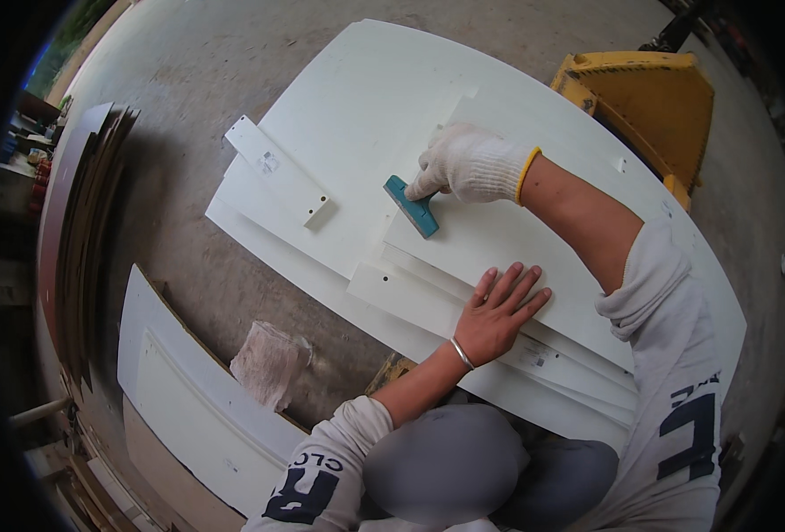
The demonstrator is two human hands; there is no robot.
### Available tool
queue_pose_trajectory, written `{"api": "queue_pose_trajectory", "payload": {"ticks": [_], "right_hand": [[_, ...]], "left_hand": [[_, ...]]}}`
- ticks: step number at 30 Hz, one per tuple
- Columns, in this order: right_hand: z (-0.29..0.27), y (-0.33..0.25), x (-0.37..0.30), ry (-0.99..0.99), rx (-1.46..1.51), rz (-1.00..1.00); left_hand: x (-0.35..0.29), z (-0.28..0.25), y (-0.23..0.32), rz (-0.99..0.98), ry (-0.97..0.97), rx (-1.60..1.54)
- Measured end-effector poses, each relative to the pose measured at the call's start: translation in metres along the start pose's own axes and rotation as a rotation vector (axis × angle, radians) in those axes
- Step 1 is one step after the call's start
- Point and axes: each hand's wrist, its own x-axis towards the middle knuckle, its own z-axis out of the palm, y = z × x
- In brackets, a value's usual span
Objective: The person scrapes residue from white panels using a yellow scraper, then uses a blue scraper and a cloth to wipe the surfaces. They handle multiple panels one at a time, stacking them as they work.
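My right hand (477, 164), in a white knit glove with a yellow cuff, grips a teal scraper (415, 211). The scraper's wide blade end sits at the left edge of a white panel (525, 230). Bare and with a silver bracelet at the wrist, my left hand (497, 321) lies flat with fingers spread on the near edge of that panel. Narrow white strips (410, 293) lie partly under my left hand. A short white piece with holes (277, 170) rests farther left. All of these lie on large white boards (348, 106).
A yellow metal machine part (650, 106) stands beyond the boards at the far right. To the left are a pinkish wrapped bundle (271, 363), a white-faced panel (202, 408) and a stack of brown boards (73, 239) on the concrete floor (188, 213).
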Motion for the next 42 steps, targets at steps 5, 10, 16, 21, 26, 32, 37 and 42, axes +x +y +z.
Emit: {"api": "queue_pose_trajectory", "payload": {"ticks": [5, 10, 16, 21, 26, 32, 37, 42], "right_hand": [[0.005, -0.018, 0.003, -0.038, -0.040, -0.008], [0.011, -0.036, 0.000, -0.106, -0.023, 0.041], [0.002, -0.066, -0.010, -0.185, 0.025, 0.183], [0.037, -0.085, -0.044, 0.098, -0.019, -0.135], [0.079, -0.059, -0.146, 0.438, 0.235, 0.039], [0.130, -0.055, -0.327, 0.483, 0.511, 0.619], [0.206, -0.075, -0.502, 0.374, 0.583, 1.115], [0.290, -0.108, -0.701, 0.562, 0.646, 1.458]], "left_hand": [[0.004, -0.004, 0.007, -0.005, -0.013, -0.029], [0.004, -0.011, 0.008, -0.024, -0.067, -0.037], [0.004, -0.008, 0.014, -0.031, -0.100, -0.036], [-0.003, -0.007, 0.024, -0.062, -0.176, -0.113], [-0.035, -0.027, 0.034, 0.067, -0.226, -0.074], [-0.047, -0.057, -0.021, -0.094, -0.090, 0.087], [-0.035, -0.080, -0.079, -0.151, -0.111, 0.317], [-0.035, -0.064, -0.056, -0.094, -0.011, 0.245]]}}
